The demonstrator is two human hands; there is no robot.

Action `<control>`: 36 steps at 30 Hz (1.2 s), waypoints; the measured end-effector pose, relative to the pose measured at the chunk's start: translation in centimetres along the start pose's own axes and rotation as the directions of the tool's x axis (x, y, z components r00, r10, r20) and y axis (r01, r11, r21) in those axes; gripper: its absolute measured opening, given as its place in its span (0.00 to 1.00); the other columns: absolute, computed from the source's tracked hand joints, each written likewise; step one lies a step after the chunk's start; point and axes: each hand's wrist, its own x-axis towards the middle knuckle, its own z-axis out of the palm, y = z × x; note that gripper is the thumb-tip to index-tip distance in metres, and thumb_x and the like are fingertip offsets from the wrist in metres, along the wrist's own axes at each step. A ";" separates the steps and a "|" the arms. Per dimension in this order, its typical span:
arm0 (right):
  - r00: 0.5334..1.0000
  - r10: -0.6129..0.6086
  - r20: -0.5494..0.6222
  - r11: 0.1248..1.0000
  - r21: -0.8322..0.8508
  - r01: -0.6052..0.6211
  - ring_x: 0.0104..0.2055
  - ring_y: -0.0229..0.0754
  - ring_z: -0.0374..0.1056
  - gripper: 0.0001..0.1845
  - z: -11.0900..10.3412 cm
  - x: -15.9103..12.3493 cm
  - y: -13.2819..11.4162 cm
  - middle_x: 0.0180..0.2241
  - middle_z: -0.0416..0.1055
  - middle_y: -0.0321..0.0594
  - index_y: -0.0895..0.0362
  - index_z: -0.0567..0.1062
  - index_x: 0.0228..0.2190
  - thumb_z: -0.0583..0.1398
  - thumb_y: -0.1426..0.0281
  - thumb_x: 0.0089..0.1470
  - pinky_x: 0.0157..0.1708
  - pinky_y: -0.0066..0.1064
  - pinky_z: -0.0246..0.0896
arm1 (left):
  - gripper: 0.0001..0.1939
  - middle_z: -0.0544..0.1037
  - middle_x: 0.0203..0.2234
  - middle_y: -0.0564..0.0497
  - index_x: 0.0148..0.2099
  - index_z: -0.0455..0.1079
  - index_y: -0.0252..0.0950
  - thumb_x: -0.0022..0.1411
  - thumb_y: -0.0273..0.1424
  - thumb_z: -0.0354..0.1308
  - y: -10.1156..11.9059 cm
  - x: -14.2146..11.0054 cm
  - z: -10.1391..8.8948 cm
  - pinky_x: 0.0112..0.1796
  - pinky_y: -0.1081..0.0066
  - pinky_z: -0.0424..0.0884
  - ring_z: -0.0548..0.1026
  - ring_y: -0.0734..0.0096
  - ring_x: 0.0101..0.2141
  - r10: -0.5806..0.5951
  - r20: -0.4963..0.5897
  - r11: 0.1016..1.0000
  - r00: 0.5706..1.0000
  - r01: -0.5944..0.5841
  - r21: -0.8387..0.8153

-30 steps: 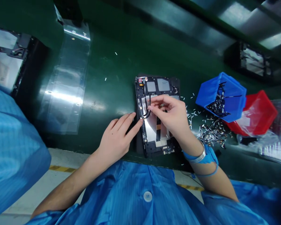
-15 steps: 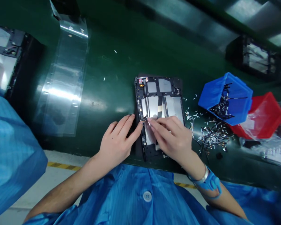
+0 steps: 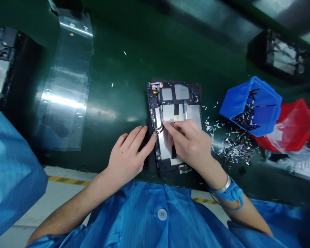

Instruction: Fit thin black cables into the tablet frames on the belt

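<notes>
An opened tablet (image 3: 167, 137) lies on the green bench, its silver battery plates and black frame bare. A thin dark curved cable (image 3: 159, 129) runs along its left inner side. At the tablet's left edge rests my left hand (image 3: 129, 151), fingers apart, the thumb touching the frame near the cable's lower bend. My right hand (image 3: 192, 143) lies over the tablet's middle and right side. Its index finger is stretched out, with the tip on or beside the cable. The other fingers are bent, partly hidden beneath the hand, and nothing shows in them.
Right of the tablet lies a pile of small cables and white slips (image 3: 235, 150). Beyond are a blue bin (image 3: 266, 117) holding black strips and a red bin (image 3: 297, 127) with clear plastic. A clear plastic sheet (image 3: 64, 86) lies left. A blue sleeve (image 3: 12, 172) intrudes at far left.
My right index fingertip has slid up along the cable, away from my left thumb. The cable's lower bend is more exposed. My left hand stays at the tablet's edge.
</notes>
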 end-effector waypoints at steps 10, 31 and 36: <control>0.999 0.013 -0.041 1.000 0.007 -0.013 0.30 0.37 0.60 0.23 1.6 1.5 2.2 0.27 0.67 0.36 0.52 0.76 0.47 0.51 0.82 0.58 0.24 0.26 0.54 | 0.21 0.75 0.50 0.36 0.57 0.65 0.31 0.62 0.19 0.49 0.0 0.2 -0.1 0.41 0.61 0.68 0.73 0.53 0.51 0.027 -0.002 0.997 1.000 -0.026 0.077; 0.748 0.637 -0.186 0.760 0.310 -0.570 0.40 0.44 0.70 0.16 -2.6 -8.4 -2.6 0.41 0.78 0.44 0.56 0.75 0.48 0.57 0.73 0.59 0.42 0.38 0.68 | 0.28 0.62 0.63 0.43 0.63 0.60 0.41 0.63 0.39 0.57 4.9 -1.6 0.0 0.59 0.44 0.60 0.60 0.48 0.62 -0.503 0.067 0.754 0.861 0.476 -0.454; 0.741 0.651 -0.166 0.682 0.557 -0.474 0.47 0.44 0.70 0.18 -3.5 -6.9 -3.7 0.47 0.76 0.45 0.57 0.72 0.51 0.55 0.73 0.60 0.46 0.40 0.68 | 0.28 0.78 0.46 0.52 0.51 0.73 0.43 0.45 0.32 0.68 4.2 2.2 -3.2 0.24 0.72 0.79 0.78 0.66 0.31 -0.815 0.310 0.020 0.490 0.558 -0.830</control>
